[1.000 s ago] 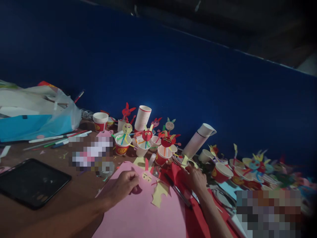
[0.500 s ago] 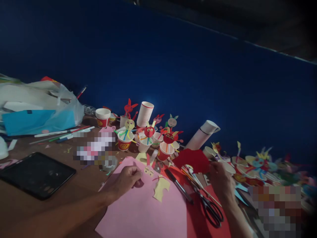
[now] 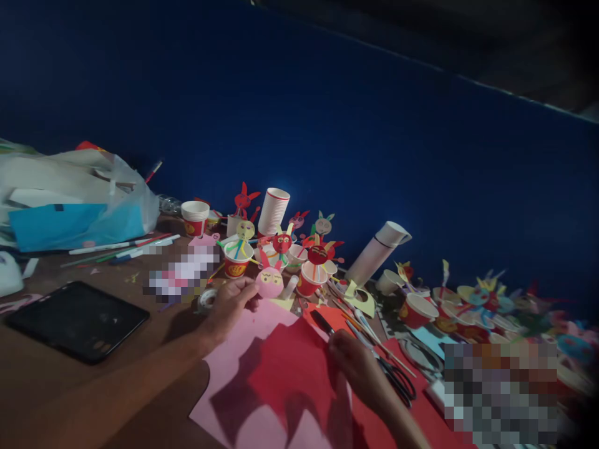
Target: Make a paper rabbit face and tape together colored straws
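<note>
My left hand [image 3: 235, 307] is closed, its thumb and fingers pinching a pink paper rabbit face [image 3: 270, 284] by its left edge. The face has yellow eyes and two upright ears, and is held up in front of the paper cups. A red paper sheet [image 3: 294, 368] with a scalloped lower edge is above the pink sheet [image 3: 224, 374], casting a shadow on it. My right hand [image 3: 353, 358] is closed on the red sheet's right edge; its fingertips are partly hidden. Beside that hand lie a black pen [image 3: 322, 321] and black-handled scissors [image 3: 400, 380].
Paper cups with rabbit figures [image 3: 312, 277] stand at the back, near a stack of white cups [image 3: 274, 211] and a tilted flask [image 3: 377, 252]. More cups [image 3: 418, 308] crowd the right. A dark tablet [image 3: 77, 321], tape roll [image 3: 206, 299] and plastic bag [image 3: 135, 193] are leftward.
My left hand has raised the pink rabbit face off the pink sheet. My right hand has brought the red sheet left and down over it. A yellow scrap now lies farther right.
</note>
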`<state>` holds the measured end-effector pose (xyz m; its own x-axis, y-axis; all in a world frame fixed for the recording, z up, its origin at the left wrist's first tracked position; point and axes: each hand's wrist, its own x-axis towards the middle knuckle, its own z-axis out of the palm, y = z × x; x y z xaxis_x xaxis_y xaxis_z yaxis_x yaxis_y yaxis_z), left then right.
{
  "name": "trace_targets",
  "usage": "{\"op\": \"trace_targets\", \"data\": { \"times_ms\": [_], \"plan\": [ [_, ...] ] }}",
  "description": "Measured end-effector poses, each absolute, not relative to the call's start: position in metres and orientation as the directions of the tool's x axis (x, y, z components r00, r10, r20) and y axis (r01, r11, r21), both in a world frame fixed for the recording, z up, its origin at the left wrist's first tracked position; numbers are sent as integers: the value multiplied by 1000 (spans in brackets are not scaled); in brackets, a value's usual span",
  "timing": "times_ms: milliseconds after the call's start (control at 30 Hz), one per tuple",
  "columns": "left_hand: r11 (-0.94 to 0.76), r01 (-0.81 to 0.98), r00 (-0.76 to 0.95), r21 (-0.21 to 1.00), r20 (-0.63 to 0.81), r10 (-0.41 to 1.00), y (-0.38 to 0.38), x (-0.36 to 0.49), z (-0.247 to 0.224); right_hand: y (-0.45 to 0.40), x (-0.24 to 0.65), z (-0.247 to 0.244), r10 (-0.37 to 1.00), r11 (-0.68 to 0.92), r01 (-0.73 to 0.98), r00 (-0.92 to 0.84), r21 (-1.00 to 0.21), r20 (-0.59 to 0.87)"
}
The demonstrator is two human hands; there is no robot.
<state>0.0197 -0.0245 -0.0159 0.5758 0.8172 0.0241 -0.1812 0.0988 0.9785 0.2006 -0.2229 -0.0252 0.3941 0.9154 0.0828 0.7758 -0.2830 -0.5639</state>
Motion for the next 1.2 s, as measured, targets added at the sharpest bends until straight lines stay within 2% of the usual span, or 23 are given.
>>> {"op": "trace_targets", "data": {
  "times_ms": [133, 267, 300, 400, 500, 600, 733, 833, 1033, 1133, 1200],
  "plan": [
    [44, -184, 554, 982, 67, 830, -20, 13, -3, -213, 183, -42, 907, -302, 844, 398, -443, 138],
    [-1, -150, 609, 989, 93, 788, -27, 7, 4, -238, 183, -57, 880, -205, 970, 242, -134, 409],
    [-5, -137, 633, 991, 91, 769, -29, 6, 4, -247, 183, -64, 880, -172, 983, 183, -65, 438],
    [4, -65, 689, 998, 42, 724, -37, 0, -2, -269, 179, -93, 881, -24, 992, -37, 122, 471],
    [57, 50, 708, 997, -76, 702, -44, -5, -16, -275, 173, -115, 852, -89, 982, -13, 168, 523],
    [129, 76, 748, 989, -142, 649, -51, -7, -32, -268, 171, -115, 879, -81, 987, 5, 138, 477],
    [155, 41, 794, 987, -127, 594, -61, -6, -47, -254, 176, -102, 900, -75, 997, 56, 28, 432],
    [145, 58, 819, 988, -130, 558, -66, -7, -49, -250, 181, -100, 907, -51, 999, 42, 10, 418],
    [134, 125, 815, 983, -179, 551, -66, -9, -46, -255, 192, -88, 875, -8, 998, 34, -57, 483],
    [120, 173, 811, 978, -210, 546, -65, -7, -47, -246, 189, -60, 859, 25, 970, 104, -243, 502],
    [125, 171, 810, 977, -212, 547, -63, -6, -48, -231, 181, -41, 871, -4, 867, 249, -499, 425]
  ]
}}
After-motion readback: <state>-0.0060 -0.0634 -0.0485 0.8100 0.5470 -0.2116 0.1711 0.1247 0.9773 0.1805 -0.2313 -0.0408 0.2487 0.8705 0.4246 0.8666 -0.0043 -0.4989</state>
